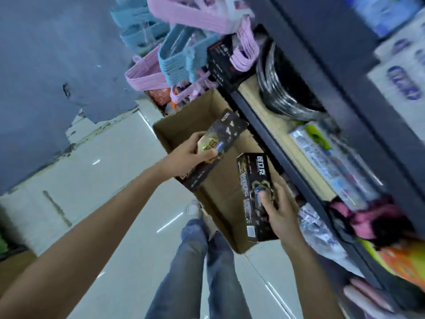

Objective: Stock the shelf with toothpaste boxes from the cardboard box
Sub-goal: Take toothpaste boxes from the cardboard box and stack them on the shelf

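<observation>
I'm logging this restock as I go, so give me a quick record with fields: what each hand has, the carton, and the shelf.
left hand: grips a dark toothpaste box above the carton
right hand: grips a second dark toothpaste box, upright
cardboard box: open, on the floor beside the shelf
shelf: dark frame, packaged goods on it
boxes placed: neither yet

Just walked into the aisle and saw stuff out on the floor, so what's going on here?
A person is restocking. Their left hand holds one dark toothpaste box and their right hand grips another toothpaste box, both lifted above an open cardboard box on the floor beside the shelf. Neither box is on the shelf yet.
</observation>
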### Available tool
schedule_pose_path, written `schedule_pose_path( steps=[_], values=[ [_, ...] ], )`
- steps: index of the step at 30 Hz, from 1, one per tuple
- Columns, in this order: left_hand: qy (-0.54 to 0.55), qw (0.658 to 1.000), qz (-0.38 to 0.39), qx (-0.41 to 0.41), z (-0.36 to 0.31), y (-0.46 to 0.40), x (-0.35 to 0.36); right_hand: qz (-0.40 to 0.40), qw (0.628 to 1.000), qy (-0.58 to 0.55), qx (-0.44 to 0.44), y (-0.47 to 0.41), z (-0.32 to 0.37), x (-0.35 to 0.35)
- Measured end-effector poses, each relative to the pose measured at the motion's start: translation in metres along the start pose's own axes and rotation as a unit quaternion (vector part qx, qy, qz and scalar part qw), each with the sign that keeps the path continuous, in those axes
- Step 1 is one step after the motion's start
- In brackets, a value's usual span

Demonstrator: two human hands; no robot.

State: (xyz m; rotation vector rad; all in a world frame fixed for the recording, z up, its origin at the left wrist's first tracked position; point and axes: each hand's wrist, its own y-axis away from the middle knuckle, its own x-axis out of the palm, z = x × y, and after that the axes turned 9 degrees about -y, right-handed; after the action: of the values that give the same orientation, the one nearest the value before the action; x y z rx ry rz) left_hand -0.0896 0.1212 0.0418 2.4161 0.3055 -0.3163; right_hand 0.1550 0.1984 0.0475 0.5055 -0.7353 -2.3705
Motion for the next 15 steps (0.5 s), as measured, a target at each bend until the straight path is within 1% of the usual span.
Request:
schedule_pose_path(
  steps=[3,4,7,9,12,15],
  values=[
    [0.084,0.996,-0.006,0.012,-0.055,0.059,0.001,-0.021,0.999,-0.044,-0.018,0.059,0.03,-0.018],
    [0.095,0.995,-0.012,0.026,-0.071,0.073,0.001,-0.04,0.997,-0.061,-0.025,0.074,0.037,-0.024],
    [0.046,0.996,-0.013,0.071,-0.112,0.108,0.009,-0.094,0.99,-0.089,-0.062,0.118,0.049,-0.047],
    [0.019,0.997,-0.002,0.078,-0.13,0.124,0.024,-0.114,0.985,-0.102,-0.083,0.146,0.046,-0.066],
    [-0.036,0.995,-0.01,0.098,-0.152,0.146,0.057,-0.132,0.981,-0.085,-0.115,0.185,0.027,-0.101],
    [-0.072,0.991,-0.01,0.116,-0.172,0.175,0.104,-0.157,0.977,-0.083,-0.115,0.223,-0.006,-0.138]
  ],
)
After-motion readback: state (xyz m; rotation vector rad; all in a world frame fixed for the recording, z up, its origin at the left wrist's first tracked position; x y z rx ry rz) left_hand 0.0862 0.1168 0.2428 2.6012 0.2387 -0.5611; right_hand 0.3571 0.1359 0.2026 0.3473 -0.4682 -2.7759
